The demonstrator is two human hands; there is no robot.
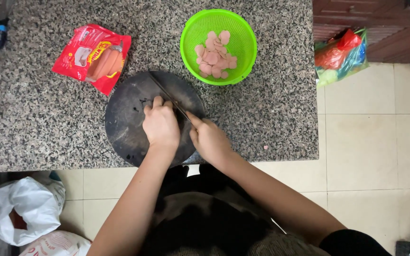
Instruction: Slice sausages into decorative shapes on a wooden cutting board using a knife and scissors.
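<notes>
Knife gripped in our right hand, blade beside our left hand, curled shut, pressing on dark round board; green basket beyond.

Green basket and red packet flank the board; right counter open.

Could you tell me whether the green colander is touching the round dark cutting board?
Apart. The head view shows a thin strip of speckled counter between the green colander rim and the round dark cutting board.
</notes>
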